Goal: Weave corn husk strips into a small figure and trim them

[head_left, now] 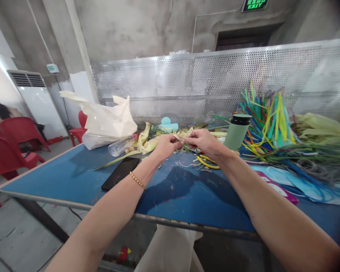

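Note:
Above the middle of the blue table (pixel 65 177), my left hand (pixel 167 146) and my right hand (pixel 202 141) almost meet at the fingertips. Both pinch a pale strip (pixel 180 138) that looks like corn husk, mostly covered by the fingers. More yellowish corn husk (pixel 150 145) lies just left of my left hand, with a long thin strip trailing toward the phone. Under my right wrist rest yellow-handled scissors or a similar tool (pixel 208 162), partly hidden, among husk scraps and thin cords.
At the left stand a white plastic bag (pixel 109 119) and a clear bottle (pixel 120 146); a black phone (pixel 121 172) lies nearer. Right of my hands are a green flask (pixel 237 134), colourful strips (pixel 272 121) and coiled cords (pixel 308 166). A perforated metal panel (pixel 164 87) backs the table.

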A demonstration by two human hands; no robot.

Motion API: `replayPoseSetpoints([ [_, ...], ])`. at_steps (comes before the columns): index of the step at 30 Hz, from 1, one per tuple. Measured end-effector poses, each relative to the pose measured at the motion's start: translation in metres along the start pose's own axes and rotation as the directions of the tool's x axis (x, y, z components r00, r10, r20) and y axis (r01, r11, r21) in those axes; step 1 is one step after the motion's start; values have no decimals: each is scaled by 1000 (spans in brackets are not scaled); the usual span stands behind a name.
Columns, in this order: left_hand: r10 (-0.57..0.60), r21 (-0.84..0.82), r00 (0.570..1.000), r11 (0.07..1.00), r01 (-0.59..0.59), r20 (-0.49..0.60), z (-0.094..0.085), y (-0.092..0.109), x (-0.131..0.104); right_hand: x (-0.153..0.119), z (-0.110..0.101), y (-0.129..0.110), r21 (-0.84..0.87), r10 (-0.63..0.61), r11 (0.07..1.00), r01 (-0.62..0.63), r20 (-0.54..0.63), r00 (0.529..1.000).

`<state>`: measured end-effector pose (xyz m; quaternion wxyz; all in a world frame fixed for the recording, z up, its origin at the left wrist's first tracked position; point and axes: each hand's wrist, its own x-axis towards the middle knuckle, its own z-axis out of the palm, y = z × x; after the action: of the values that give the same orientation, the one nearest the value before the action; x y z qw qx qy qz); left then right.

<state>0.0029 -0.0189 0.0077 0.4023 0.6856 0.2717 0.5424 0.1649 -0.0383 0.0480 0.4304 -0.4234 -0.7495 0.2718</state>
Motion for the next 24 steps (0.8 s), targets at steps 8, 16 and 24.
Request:
replayPoseSetpoints([
  [8, -72, -30, 997, 997, 73, 25, 0, -5, -2, 1, 0, 2, -121, -72, 990, 67, -42, 997],
  [16, -45, -105, 998, 994, 40, -43, 2, -2, -2, 2, -3, 4, 56, -73, 996, 75, -38, 997],
  [24, -158, -216, 982, 967, 133, -104, 2, -1, -2, 3, -9, 5, -19, -135, 991, 134, -132, 982],
])
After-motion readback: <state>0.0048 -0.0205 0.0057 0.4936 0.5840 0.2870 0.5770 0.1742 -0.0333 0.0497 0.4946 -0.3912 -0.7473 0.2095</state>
